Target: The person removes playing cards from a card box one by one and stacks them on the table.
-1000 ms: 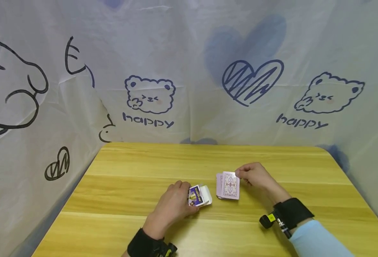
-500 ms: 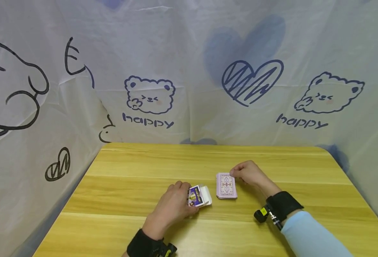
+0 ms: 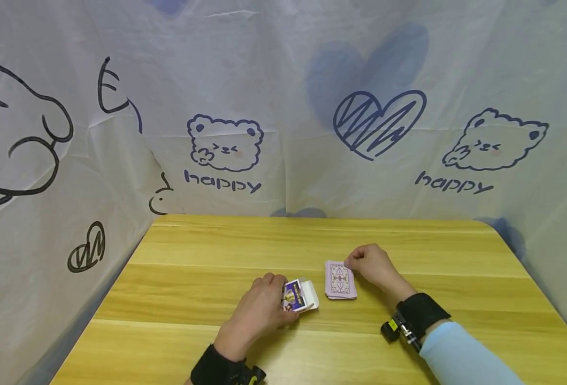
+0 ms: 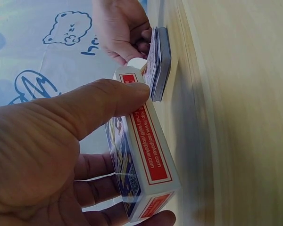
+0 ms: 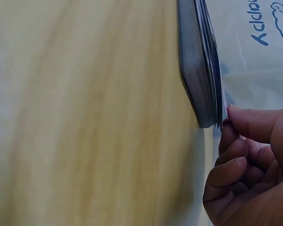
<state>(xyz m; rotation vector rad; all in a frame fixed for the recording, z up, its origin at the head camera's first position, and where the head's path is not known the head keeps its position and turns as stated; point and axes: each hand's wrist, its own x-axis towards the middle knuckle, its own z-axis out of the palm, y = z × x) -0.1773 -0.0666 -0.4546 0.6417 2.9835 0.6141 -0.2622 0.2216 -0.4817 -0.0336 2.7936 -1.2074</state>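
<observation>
My left hand (image 3: 260, 306) grips a small playing card box (image 3: 293, 295), its white flap end towards the cards. In the left wrist view the thumb lies along the red-printed side of the box, with the other fingers around the far side. Right of the box, a deck of playing cards (image 3: 339, 289) lies patterned backs up on the table. My right hand (image 3: 374, 263) pinches the far right corner of the top card (image 3: 340, 277). The right wrist view shows thumb and forefinger on that card edge, a bit above the thick deck (image 5: 194, 66); the other fingers are curled.
A wooden table (image 3: 206, 240) carries the box and cards. White fabric (image 3: 303, 107) printed with bears and hearts hangs behind it and along both sides. Each wrist wears a black band (image 3: 420, 314) with a small camera.
The right hand has moved slightly left with the top card, which stuck out to the right of the deck and now lies roughly over it. The left hand and box stay put.
</observation>
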